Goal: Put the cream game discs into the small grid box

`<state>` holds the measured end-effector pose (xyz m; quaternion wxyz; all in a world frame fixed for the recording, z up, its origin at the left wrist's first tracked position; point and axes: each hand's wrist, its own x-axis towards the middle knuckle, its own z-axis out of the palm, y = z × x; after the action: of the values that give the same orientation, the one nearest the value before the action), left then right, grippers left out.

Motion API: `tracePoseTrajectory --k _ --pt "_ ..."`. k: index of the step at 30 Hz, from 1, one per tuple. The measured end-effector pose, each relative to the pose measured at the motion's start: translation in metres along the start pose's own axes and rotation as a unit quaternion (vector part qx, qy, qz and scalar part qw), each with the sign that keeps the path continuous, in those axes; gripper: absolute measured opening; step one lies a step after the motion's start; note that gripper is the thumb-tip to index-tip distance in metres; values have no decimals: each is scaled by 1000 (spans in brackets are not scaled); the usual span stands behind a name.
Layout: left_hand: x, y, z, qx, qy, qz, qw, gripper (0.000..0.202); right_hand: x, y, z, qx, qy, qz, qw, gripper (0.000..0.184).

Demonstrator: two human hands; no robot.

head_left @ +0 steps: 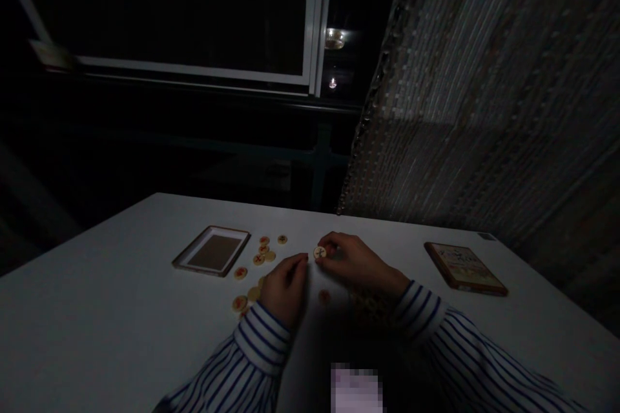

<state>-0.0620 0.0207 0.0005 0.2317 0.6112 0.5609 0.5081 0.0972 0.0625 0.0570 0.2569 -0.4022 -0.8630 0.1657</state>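
Observation:
My right hand point(356, 261) pinches a round Chinese chess piece point(320, 252) upright between thumb and fingers, with its dark character facing me. Close by on the left, my left hand point(285, 287) is closed, its fingertips curled together a little short of that piece. Whatever it may hold is hidden. Around the left hand lie several loose chess pieces point(240, 273), some showing red characters and some plain side up. One reddish piece point(324, 297) sits in shadow between my forearms. More pieces point(372, 306) lie dimly under my right wrist.
An open shallow box part point(235, 257) with a brown inside stands at the left of the white table point(121, 310). At the right lies a printed flat box point(465, 268). Behind the table are a beaded curtain point(436, 110) and a dark window point(312, 26).

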Motion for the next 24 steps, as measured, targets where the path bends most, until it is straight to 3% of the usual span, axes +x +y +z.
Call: tracePoseTrajectory --k 6,16,24 --pt "-5 20 6 -139 -31 -34 989 25 -21 -1 -1 90 -1 16 996 24" --pt "-9 29 22 -199 -76 -130 968 31 -41 12 -1 219 14 58 974 23" --pt "-5 42 40 -218 -56 -113 968 26 -47 24 -7 266 55 78 959 24"
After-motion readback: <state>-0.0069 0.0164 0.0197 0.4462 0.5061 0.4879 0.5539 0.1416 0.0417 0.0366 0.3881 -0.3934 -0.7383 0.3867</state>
